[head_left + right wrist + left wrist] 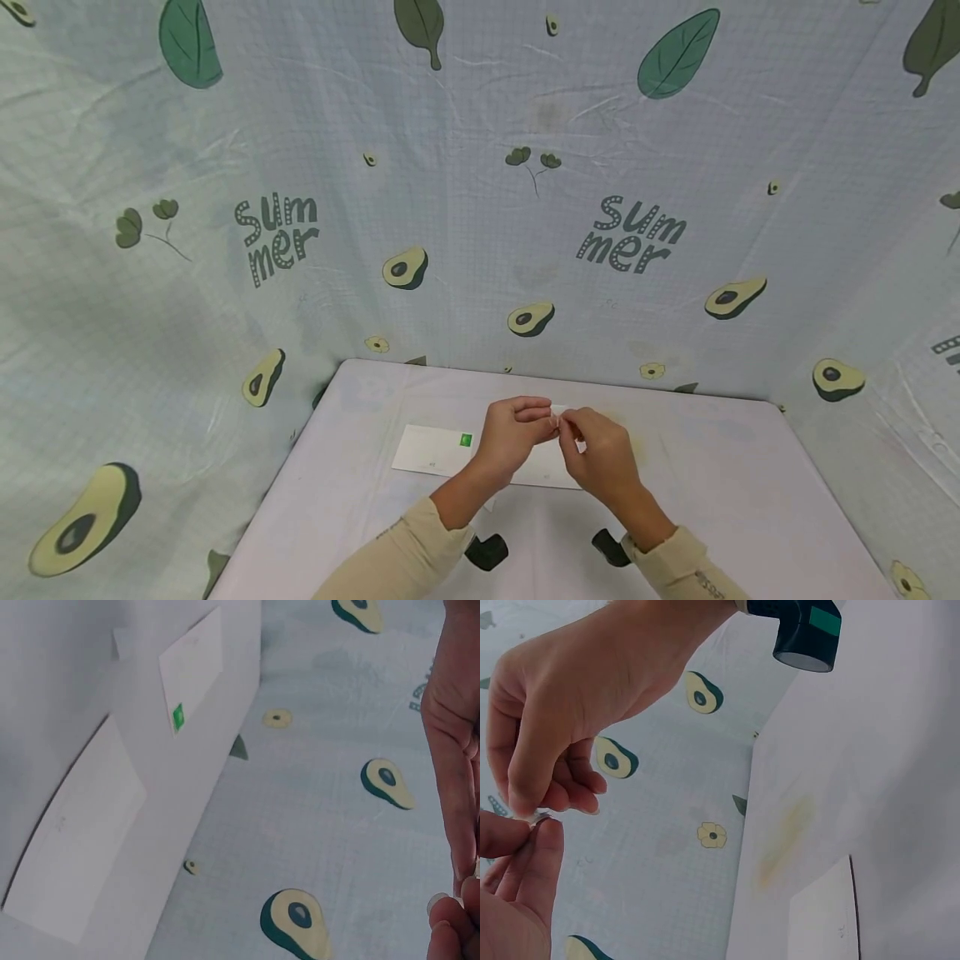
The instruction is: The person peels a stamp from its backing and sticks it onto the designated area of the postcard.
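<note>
Both hands meet above the table, fingertip to fingertip, pinching a tiny pale, shiny piece [538,818] whose kind is too small to tell. My left hand [506,437] holds it from the left and my right hand [603,454] from the right. Fingers cover most of it. Below the hands lies a white envelope [543,468], partly hidden by them. A second white envelope [429,451], with a green stamp [466,440] in its upper right corner, lies left of the left hand.
A small white paper scrap [121,643] lies on the table near the envelopes, mostly behind the left forearm in the head view. The white-covered table [750,483] ends against a hanging cloth [465,208] with avocado prints. Dark wrist cameras [487,552] sit below both wrists.
</note>
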Tool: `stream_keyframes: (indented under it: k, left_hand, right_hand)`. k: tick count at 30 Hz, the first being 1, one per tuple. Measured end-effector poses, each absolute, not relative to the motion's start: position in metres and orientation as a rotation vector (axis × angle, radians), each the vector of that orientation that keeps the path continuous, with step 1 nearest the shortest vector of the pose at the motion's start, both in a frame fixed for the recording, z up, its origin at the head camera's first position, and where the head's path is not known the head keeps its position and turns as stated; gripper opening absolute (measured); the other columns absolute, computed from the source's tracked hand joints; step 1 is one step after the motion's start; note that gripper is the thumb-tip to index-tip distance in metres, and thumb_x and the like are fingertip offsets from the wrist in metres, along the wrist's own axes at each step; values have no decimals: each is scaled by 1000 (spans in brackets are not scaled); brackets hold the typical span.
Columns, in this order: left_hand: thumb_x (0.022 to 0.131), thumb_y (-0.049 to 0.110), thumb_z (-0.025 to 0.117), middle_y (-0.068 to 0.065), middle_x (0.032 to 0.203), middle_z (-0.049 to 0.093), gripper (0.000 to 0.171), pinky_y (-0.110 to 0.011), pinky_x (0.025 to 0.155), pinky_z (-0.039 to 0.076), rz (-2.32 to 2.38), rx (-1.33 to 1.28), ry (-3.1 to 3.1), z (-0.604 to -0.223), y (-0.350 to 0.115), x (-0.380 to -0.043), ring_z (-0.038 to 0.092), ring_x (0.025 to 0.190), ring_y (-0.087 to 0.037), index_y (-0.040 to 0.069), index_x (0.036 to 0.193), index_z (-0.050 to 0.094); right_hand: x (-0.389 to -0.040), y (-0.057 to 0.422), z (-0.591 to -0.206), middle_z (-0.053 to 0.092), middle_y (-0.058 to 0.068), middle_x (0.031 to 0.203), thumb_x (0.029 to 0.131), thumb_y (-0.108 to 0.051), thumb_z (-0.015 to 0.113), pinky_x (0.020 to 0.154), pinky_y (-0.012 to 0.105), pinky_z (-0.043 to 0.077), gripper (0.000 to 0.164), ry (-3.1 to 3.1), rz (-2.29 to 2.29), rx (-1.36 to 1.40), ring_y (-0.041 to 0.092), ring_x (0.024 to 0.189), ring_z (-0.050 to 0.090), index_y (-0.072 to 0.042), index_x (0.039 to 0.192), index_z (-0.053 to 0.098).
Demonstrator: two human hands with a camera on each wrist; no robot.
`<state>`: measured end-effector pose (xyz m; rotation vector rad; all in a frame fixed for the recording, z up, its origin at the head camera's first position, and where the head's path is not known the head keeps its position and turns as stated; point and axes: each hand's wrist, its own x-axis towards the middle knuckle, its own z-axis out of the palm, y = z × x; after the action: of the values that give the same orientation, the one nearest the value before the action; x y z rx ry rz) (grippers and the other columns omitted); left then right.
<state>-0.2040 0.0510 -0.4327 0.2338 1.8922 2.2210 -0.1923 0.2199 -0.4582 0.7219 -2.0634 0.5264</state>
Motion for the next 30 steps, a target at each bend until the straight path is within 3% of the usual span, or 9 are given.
stream_keyframes:
  k: [7,11,18,30]
  left_hand:
    - [97,2,71,-23,117,77,32,-33,87,64,2250,200,1861,-435,52,-205,79,103,-28,-9,128,67]
    - [96,-1,71,-24,116,77,32,-32,86,64,2265,172,1846,-437,52,-206,80,99,-25,-9,126,67]
    - [95,1,73,-21,116,77,31,-32,86,64,2255,114,1846,-438,50,-209,80,99,-25,-5,125,69]
    - [95,-4,70,-25,118,75,33,-31,87,64,2277,121,1812,-438,44,-213,79,97,-19,-10,128,65]
  right_hand:
    - [-189,219,-462,69,6,73,89,3,70,53,19,53,4,-2118,778,525,9,61,60,1,91,73]
    - [-190,223,-461,70,8,71,83,9,72,53,21,54,10,-2111,812,459,11,60,62,1,88,74]
    - [-189,236,-463,71,8,71,89,4,71,56,17,54,5,-2140,811,357,15,61,64,1,88,75]
    - [-185,264,-468,73,9,72,85,9,74,56,12,50,9,-2154,785,292,20,61,66,2,90,77]
